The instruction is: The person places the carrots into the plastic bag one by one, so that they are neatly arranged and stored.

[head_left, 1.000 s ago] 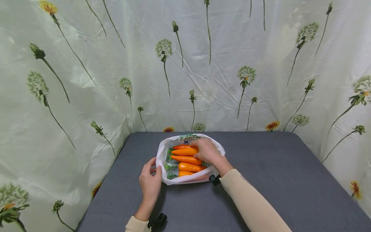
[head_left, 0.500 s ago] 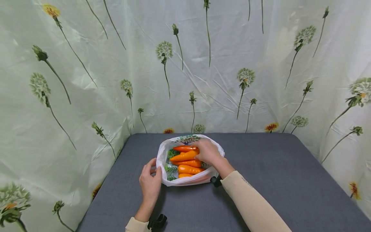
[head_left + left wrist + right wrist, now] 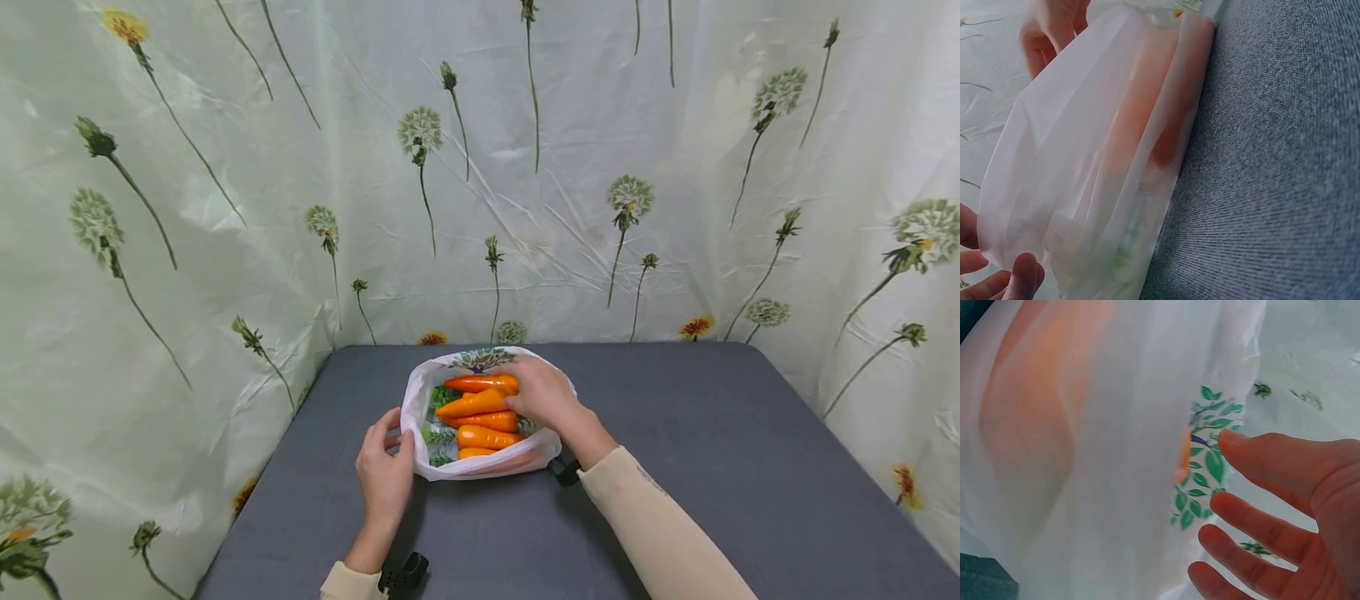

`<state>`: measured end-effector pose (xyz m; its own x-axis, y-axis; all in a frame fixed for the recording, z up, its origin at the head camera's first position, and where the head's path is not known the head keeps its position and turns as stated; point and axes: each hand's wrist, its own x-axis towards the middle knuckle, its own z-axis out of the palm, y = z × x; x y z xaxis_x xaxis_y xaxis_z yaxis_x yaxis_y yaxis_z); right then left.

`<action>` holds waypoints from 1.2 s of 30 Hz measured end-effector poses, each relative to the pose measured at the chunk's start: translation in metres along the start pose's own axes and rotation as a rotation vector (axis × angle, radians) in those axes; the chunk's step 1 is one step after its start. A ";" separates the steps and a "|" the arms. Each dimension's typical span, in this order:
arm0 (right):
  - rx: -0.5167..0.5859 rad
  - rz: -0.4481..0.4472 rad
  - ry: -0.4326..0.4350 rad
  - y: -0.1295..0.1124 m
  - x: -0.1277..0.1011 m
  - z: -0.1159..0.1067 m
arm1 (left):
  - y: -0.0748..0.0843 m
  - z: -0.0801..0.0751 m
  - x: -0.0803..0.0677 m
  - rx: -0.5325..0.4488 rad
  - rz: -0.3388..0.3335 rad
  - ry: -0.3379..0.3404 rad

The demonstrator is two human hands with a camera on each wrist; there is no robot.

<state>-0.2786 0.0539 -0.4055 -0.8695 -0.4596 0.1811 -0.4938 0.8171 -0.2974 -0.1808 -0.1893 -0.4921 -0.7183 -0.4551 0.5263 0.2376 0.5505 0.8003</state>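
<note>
A white plastic bag point(image 3: 480, 472) lies on the table with its mouth spread wide. Several orange carrots point(image 3: 477, 404) with green tops lie inside it, the rearmost one redder. My left hand point(image 3: 386, 475) holds the bag's left rim, thumb on one side and fingers on the other. Over the bag's right side is my right hand point(image 3: 546, 393), its fingertips near the right ends of the upper carrots. In the right wrist view that hand point(image 3: 1335, 519) has its thumb and fingers apart, with nothing between them. The lower carrots are partly hidden by the front rim.
The dark grey table point(image 3: 675, 433) extends to both sides of the bag and in front of it. Behind it hangs a pale curtain point(image 3: 555, 208) printed with dandelions. Black straps point(image 3: 405, 573) sit at the wrists.
The upper orange carrot has shifted toward the front and tilted across the one beneath. More of the reddish carrot shows. The right hand's fingers have loosened slightly; the left hand stays at the rim.
</note>
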 end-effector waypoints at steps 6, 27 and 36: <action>-0.007 0.002 0.043 -0.005 -0.010 -0.014 | -0.001 0.000 0.001 0.021 -0.002 0.002; 0.020 -0.019 0.242 0.010 -0.068 -0.021 | 0.001 -0.004 0.003 0.089 0.004 -0.018; -0.022 0.000 0.294 0.030 -0.098 -0.020 | 0.002 0.001 0.001 0.064 -0.014 -0.020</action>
<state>-0.2079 0.1304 -0.4132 -0.8275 -0.3416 0.4455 -0.4903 0.8263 -0.2772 -0.1820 -0.1883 -0.4900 -0.7347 -0.4493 0.5083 0.1855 0.5877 0.7875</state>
